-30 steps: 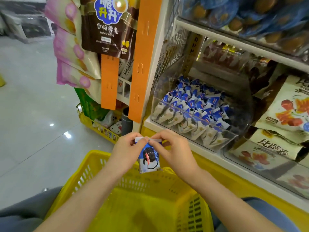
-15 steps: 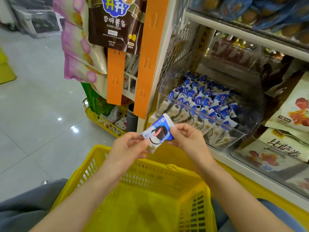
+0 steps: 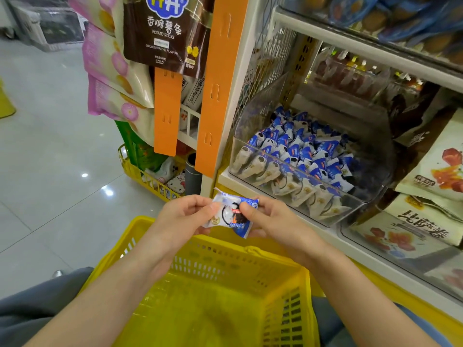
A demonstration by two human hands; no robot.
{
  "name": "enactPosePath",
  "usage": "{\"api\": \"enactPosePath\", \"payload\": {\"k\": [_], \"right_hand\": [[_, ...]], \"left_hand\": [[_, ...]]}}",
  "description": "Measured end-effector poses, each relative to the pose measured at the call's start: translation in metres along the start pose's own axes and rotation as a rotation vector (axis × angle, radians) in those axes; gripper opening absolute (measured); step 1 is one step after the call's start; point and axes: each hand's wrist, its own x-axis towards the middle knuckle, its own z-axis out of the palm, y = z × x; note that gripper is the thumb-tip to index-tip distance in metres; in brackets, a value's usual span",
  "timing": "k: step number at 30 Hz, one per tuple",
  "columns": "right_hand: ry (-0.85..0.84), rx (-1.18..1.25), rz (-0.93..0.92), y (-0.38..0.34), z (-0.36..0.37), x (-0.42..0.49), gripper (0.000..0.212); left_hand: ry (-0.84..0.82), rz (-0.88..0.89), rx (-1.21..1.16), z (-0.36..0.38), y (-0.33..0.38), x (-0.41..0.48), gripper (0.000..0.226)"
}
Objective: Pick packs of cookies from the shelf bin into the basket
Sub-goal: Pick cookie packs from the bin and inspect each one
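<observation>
A small blue-and-white cookie pack [image 3: 231,212] hangs between both hands, above the far rim of the yellow basket [image 3: 220,294]. My left hand [image 3: 184,216] pinches its left edge and my right hand [image 3: 268,217] grips its right side, thumb on the front. The basket sits on my lap and looks empty. On the shelf to the right, a clear plastic bin [image 3: 295,194] holds several more of the same packs [image 3: 300,156].
Orange hanging strips [image 3: 215,91] and hanging snack bags [image 3: 165,33] are just left of the shelf post. A low yellow rack [image 3: 145,176] stands on the tiled floor. Larger snack bags [image 3: 426,221] fill the bin to the right, and a shelf board [image 3: 363,38] lies overhead.
The pack has been turned in both hands, from upright to tilted to lying across with its front toward me. The hands stay above the basket rim.
</observation>
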Motion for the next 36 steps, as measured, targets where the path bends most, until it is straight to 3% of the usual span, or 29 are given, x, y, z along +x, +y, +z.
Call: {"api": "enactPosePath", "payload": {"k": [5, 8, 11, 14, 17, 24, 26, 31, 36], "right_hand": [[-0.047, 0.144, 0.098, 0.003, 0.005, 0.005, 0.022], [0.137, -0.162, 0.023, 0.011, 0.012, 0.007, 0.032], [0.260, -0.461, -0.250, 0.016, 0.019, 0.004, 0.048], [0.212, -0.465, -0.436, 0.018, 0.021, 0.003, 0.034], [0.178, -0.516, -0.465, 0.017, 0.022, 0.006, 0.011], [0.189, -0.316, -0.402, 0.013, 0.020, 0.009, 0.012], [0.228, -0.283, -0.393, 0.013, 0.021, 0.009, 0.016], [0.316, -0.705, -0.628, 0.014, 0.022, 0.001, 0.012], [0.339, -0.794, -0.653, 0.013, 0.020, -0.002, 0.014]], "left_hand": [[0.070, -0.001, -0.164, 0.002, 0.004, 0.000, 0.017], [0.186, 0.180, 0.142, 0.002, 0.003, 0.001, 0.018], [0.209, 0.345, 0.402, 0.003, 0.000, 0.000, 0.017], [0.179, 0.439, 0.569, 0.006, -0.006, -0.005, 0.016], [0.104, 0.513, 0.662, 0.008, -0.011, -0.009, 0.016], [0.148, 0.354, 0.465, 0.014, -0.007, -0.007, 0.010], [0.129, 0.294, 0.408, 0.014, -0.008, -0.004, 0.021], [0.055, 0.147, 0.254, 0.014, -0.009, 0.001, 0.027], [0.085, 0.196, 0.321, 0.017, -0.014, 0.002, 0.019]]}}
